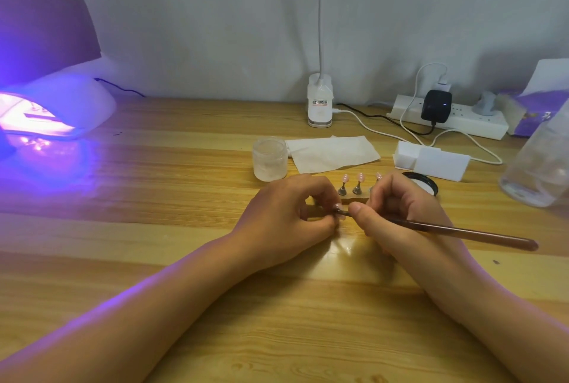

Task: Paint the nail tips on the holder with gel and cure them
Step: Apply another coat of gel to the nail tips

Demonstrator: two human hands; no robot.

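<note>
- Head cam: my left hand sits on the wooden table, fingers curled in and pinching a nail tip.
- My right hand is just beside it, fingers wrapped round the gel brush. The brush lies almost level, bristles pointing left onto that tip, handle out right.
- The holder stands just behind both hands, and the curing lamp glows purple far left.

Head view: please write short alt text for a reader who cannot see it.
Over a wooden table, the left hand pinches a small nail tip while the right hand holds a brush with its tip at that nail. Behind the hands stand more pink nail tips on a holder, and a curing lamp glows purple at far left.
</note>
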